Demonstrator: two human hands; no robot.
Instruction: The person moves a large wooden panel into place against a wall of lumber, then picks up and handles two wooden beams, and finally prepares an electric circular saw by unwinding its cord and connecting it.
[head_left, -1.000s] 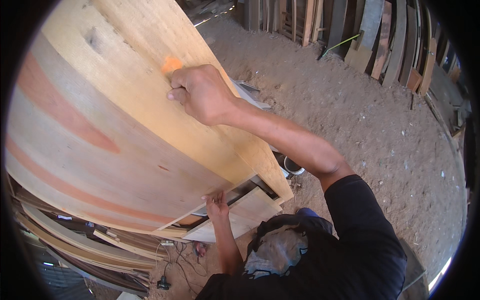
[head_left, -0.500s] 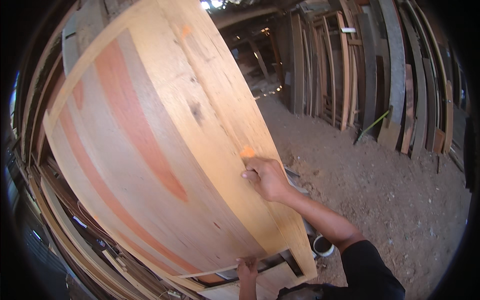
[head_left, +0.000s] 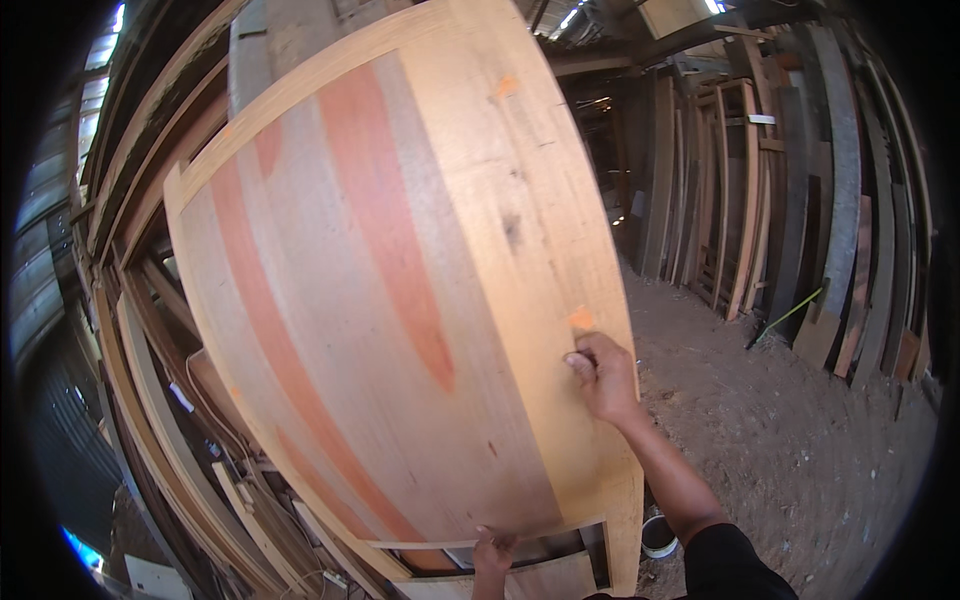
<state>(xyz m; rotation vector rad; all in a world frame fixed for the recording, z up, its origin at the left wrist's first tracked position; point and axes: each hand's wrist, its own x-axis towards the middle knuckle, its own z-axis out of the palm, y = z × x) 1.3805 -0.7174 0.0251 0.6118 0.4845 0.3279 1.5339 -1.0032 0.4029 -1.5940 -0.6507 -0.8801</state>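
A large pale wooden door-like panel (head_left: 510,290) with reddish streaks in its inset face and a yellowish frame stands tilted before me. My right hand (head_left: 605,378) is closed, with curled fingers against the right frame board, just below an orange patch (head_left: 581,318). Whatever its fingers may pinch is hidden. At the bottom, my left hand (head_left: 493,550) grips the lower edge of the inset face, beside an opening in the frame. Another orange patch (head_left: 507,87) marks the same board higher up.
Long planks (head_left: 790,190) and wooden frames lean in a row at the right, above a dirt floor (head_left: 720,400). A white-rimmed bucket (head_left: 658,537) stands beside the panel's lower right corner. Stacked boards (head_left: 165,440) and corrugated sheeting (head_left: 65,410) line the left.
The whole view has shifted, so panel and background sit farther right. My right hand is slightly lower against the orange patch. My left hand keeps its place at the lower edge.
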